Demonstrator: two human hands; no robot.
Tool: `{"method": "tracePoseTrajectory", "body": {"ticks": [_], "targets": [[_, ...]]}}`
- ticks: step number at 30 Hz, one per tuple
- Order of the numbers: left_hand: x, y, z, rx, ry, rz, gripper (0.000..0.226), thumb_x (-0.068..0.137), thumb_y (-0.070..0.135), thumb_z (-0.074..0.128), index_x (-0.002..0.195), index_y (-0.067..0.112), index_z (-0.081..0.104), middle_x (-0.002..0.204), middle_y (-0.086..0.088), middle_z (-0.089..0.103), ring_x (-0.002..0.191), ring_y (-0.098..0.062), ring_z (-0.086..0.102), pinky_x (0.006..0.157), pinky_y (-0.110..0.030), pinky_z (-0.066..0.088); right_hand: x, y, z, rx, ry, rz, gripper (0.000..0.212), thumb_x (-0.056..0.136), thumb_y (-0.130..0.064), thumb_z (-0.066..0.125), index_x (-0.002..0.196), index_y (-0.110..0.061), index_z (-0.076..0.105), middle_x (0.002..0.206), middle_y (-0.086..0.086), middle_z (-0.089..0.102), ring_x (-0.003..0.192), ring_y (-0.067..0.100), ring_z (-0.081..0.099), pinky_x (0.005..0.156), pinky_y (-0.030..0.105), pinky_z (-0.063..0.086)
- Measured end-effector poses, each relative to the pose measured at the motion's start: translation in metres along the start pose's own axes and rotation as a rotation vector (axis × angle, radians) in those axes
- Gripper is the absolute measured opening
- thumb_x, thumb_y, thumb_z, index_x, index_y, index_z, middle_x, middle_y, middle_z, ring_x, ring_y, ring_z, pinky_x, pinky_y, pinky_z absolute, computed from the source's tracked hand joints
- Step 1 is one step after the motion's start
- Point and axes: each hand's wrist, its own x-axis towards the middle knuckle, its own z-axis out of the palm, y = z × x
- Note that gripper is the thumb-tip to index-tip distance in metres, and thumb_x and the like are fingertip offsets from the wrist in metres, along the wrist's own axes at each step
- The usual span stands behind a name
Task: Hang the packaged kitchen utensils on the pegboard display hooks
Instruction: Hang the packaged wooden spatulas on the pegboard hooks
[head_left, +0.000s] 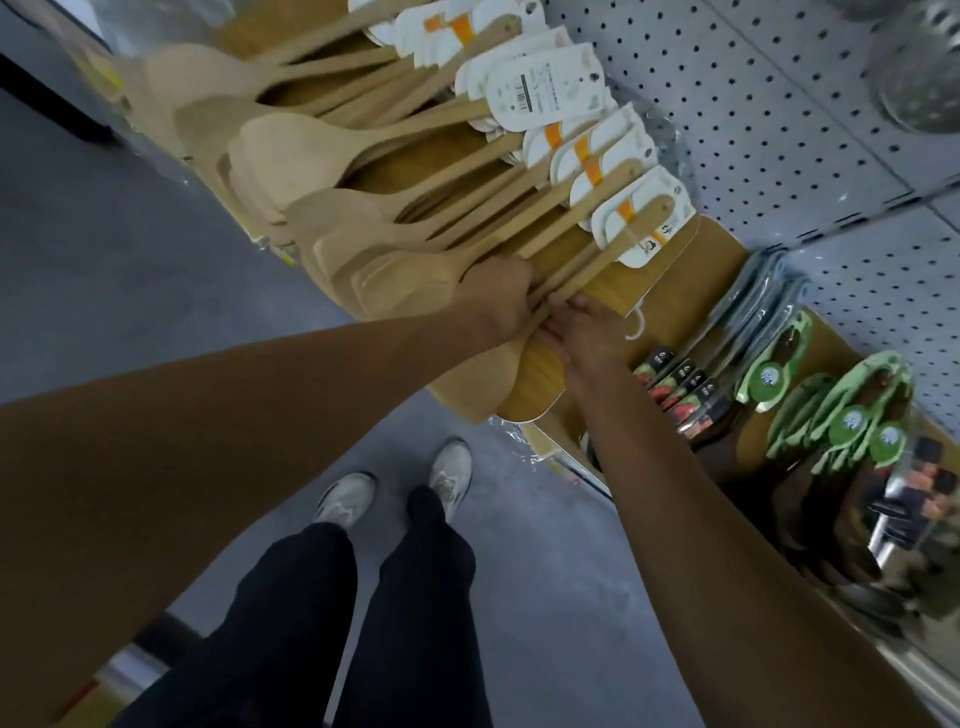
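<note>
Rows of packaged wooden spatulas (363, 228) hang by white header cards (641, 228) on the white pegboard (779, 114). My left hand (501, 304) is closed around the handles of the nearest bunch of spatulas (566, 280). My right hand (584, 338) lies against the same handles from below, fingers pressed on them. Behind the handles hangs a wooden cutting board (587, 322).
Green-handled utensils (852, 410) and dark packaged items (680, 389) hang to the right. A metal strainer (919, 67) hangs at the top right. My legs and white shoes (395, 483) stand on the grey floor below.
</note>
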Motion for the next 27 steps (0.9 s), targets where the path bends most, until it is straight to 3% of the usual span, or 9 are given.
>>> {"method": "tracePoseTrajectory", "body": {"ticks": [3, 7, 10, 13, 16, 18, 20, 24, 27], "targets": [[-0.025, 0.006, -0.009, -0.180, -0.032, -0.028, 0.016, 0.091, 0.016, 0.059, 0.099, 0.010, 0.072, 0.102, -0.011, 0.072, 0.100, -0.028, 0.065, 0.082, -0.035, 0.051, -0.029, 0.005, -0.008, 0.050, -0.015, -0.004, 0.034, 0.094, -0.002, 0.059, 0.121, 0.018, 0.051, 0.104, 0.024, 0.062, 0.090, 0.030, 0.065, 0.073, 0.032, 0.062], [-0.080, 0.019, -0.024, -0.445, -0.093, -0.075, 0.026, 0.089, 0.019, 0.065, 0.111, 0.007, 0.067, 0.107, -0.006, 0.069, 0.109, -0.024, 0.063, 0.098, -0.034, 0.048, -0.087, 0.006, -0.019, 0.084, -0.021, -0.028, 0.019, 0.094, 0.002, 0.059, 0.112, 0.007, 0.056, 0.092, 0.017, 0.063, 0.075, 0.021, 0.067, 0.070, 0.032, 0.062], [-0.123, 0.026, -0.039, -0.491, -0.130, -0.035, 0.047, 0.072, 0.036, 0.060, 0.110, 0.008, 0.064, 0.100, 0.002, 0.062, 0.101, -0.019, 0.062, 0.092, -0.030, 0.047, -0.139, 0.005, -0.027, 0.067, -0.015, -0.068, 0.005, 0.093, 0.003, 0.059, 0.095, -0.001, 0.057, 0.092, 0.018, 0.064, 0.070, 0.020, 0.068, 0.066, 0.031, 0.061], [-0.158, 0.028, -0.052, -0.429, -0.150, -0.003, 0.027, 0.085, 0.012, 0.067, 0.111, 0.008, 0.063, 0.100, 0.001, 0.061, 0.104, -0.024, 0.063, 0.088, -0.028, 0.047, -0.192, 0.005, -0.034, 0.053, 0.020, -0.113, 0.005, 0.090, 0.004, 0.062, 0.092, 0.000, 0.059, 0.103, 0.031, 0.066, 0.082, 0.034, 0.068, 0.072, 0.043, 0.062], [-0.193, 0.032, -0.072, -0.420, -0.196, 0.063, 0.029, 0.083, -0.003, 0.065, 0.109, 0.011, 0.062, 0.102, -0.004, 0.061, 0.103, -0.024, 0.062, 0.072, -0.014, 0.043, -0.245, 0.003, -0.041, 0.040, 0.053, -0.145, 0.017, 0.088, 0.002, 0.064, 0.103, 0.007, 0.058, 0.106, 0.029, 0.067, 0.092, 0.042, 0.068, 0.081, 0.050, 0.060], [-0.217, 0.040, -0.090, -0.436, -0.241, 0.105, 0.034, 0.081, -0.010, 0.064, 0.109, 0.010, 0.062, 0.103, -0.008, 0.059, 0.095, -0.019, 0.059, 0.064, -0.007, 0.042, -0.282, 0.000, -0.045, 0.051, 0.064, -0.172, 0.012, 0.088, 0.002, 0.065, 0.097, 0.003, 0.058, 0.095, 0.021, 0.068, 0.091, 0.041, 0.068, 0.078, 0.047, 0.060], [-0.241, 0.052, -0.109, -0.462, -0.273, 0.153, 0.037, 0.080, -0.014, 0.065, 0.108, 0.009, 0.062, 0.100, -0.009, 0.057, 0.078, -0.013, 0.056, 0.056, -0.009, 0.043, -0.318, 0.000, -0.051, 0.085, 0.090, -0.195, 0.013, 0.088, 0.004, 0.065, 0.087, -0.004, 0.056, 0.083, 0.013, 0.064, 0.089, 0.038, 0.066, 0.077, 0.048, 0.060], [-0.273, 0.084, -0.134, -0.484, -0.336, 0.198, 0.043, 0.079, -0.016, 0.069, 0.113, 0.010, 0.060, 0.088, -0.001, 0.054, 0.064, -0.018, 0.053, 0.063, -0.032, 0.046, -0.380, -0.001, -0.067, 0.142, 0.160, -0.262, 0.020, 0.087, 0.009, 0.064, 0.082, -0.007, 0.053, 0.065, 0.002, 0.058, 0.083, 0.038, 0.064, 0.077, 0.052, 0.058], [-0.294, 0.116, -0.143, -0.524, -0.372, 0.217, 0.056, 0.078, -0.016, 0.072, 0.127, 0.005, 0.058, 0.086, -0.004, 0.058, 0.071, -0.015, 0.058, 0.060, -0.023, 0.050, -0.420, 0.000, -0.086, 0.152, 0.245, -0.346, 0.016, 0.087, 0.008, 0.065, 0.099, 0.004, 0.055, 0.076, 0.014, 0.057, 0.083, 0.037, 0.065, 0.066, 0.041, 0.060]]}}
